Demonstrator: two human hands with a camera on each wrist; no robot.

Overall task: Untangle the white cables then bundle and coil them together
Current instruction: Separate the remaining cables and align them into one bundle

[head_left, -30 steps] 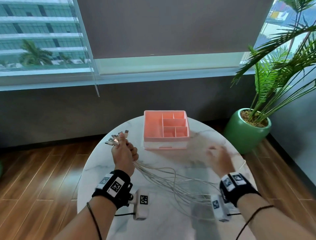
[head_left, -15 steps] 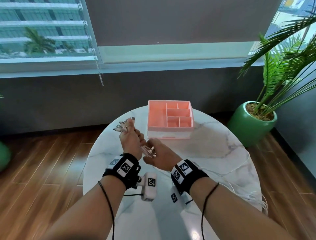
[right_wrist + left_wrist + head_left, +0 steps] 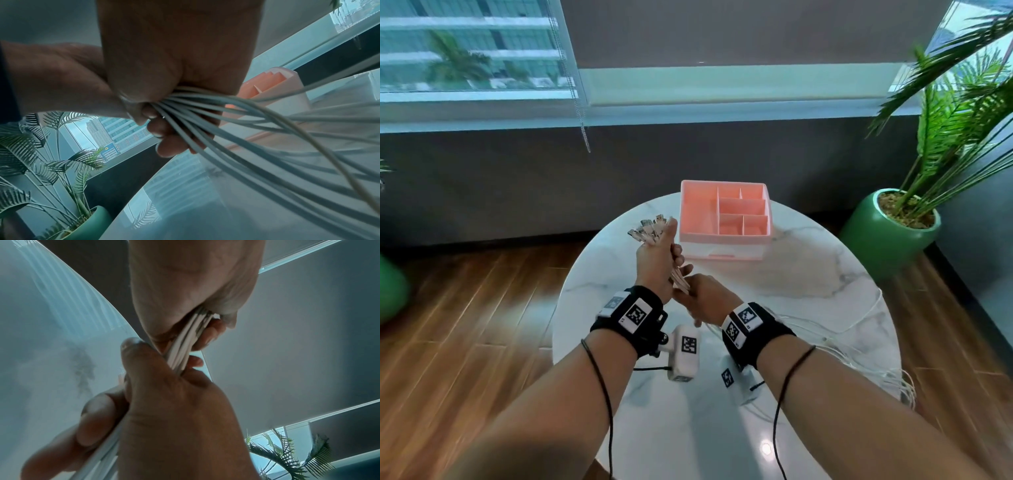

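Note:
My left hand grips a bundle of white cables upright above the table, and their metal plugs fan out over my fist. Just below it my right hand grips the same bundle. In the left wrist view both fists close round the cables, one above the other. In the right wrist view several cables stream out of my right hand. The loose lengths trail over the table's right side and hang off its edge.
A pink divided organiser box stands at the back of the round white marble table, close to my left hand. A green potted palm stands on the wooden floor to the right. A dark wall and window lie beyond.
My right hand has come in from the table's right side and taken hold of the bundle just under my left hand. The cables now trail to the right edge.

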